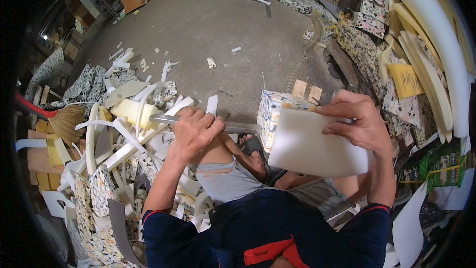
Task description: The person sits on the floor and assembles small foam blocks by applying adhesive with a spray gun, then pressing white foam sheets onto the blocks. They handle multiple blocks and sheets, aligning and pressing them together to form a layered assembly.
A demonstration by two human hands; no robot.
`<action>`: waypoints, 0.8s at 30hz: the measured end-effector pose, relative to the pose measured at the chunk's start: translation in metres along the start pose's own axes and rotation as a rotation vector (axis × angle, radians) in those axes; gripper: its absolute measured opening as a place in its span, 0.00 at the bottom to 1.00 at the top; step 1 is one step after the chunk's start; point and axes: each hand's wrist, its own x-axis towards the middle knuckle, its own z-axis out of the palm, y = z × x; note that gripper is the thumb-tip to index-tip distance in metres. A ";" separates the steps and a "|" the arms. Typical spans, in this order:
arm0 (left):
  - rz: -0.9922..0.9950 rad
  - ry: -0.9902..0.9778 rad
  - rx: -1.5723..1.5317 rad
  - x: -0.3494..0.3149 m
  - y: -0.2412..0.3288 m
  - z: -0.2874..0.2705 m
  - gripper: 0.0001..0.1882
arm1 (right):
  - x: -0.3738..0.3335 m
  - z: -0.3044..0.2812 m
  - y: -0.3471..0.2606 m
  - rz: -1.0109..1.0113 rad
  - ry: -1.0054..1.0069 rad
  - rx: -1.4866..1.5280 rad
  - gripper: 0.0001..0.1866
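Observation:
My left hand (196, 130) is closed around a long, flat metal blade (240, 127). One end juts out to the left of my fist; the other reaches right, up to a speckled foam block (270, 114). Whether that tip touches the block or passes behind it, I cannot tell. Between the thumb and fingers of my right hand (357, 120) is the upper right edge of a white foam sheet (317, 144), curved and smooth. The sheet overlaps the speckled block and hides much of it. Just behind the block is a small brown piece (307, 92).
White and speckled foam offcuts (119, 159) pile up at my left, beside a straw broom (69, 123) with a red handle. Foam rolls and long strips (421, 74) stand at the right, near green packages (444, 165). Small scraps dot the grey floor (198, 25) ahead.

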 end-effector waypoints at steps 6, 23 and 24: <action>-0.029 -0.036 -0.022 -0.002 0.003 0.003 0.08 | 0.007 0.006 0.006 0.007 -0.007 0.041 0.19; -0.022 -0.013 -0.032 -0.003 0.003 0.000 0.08 | 0.012 0.015 0.016 0.007 -0.018 0.080 0.18; -0.028 -0.012 -0.039 -0.003 0.003 0.001 0.08 | 0.012 0.016 0.016 0.002 -0.019 0.081 0.18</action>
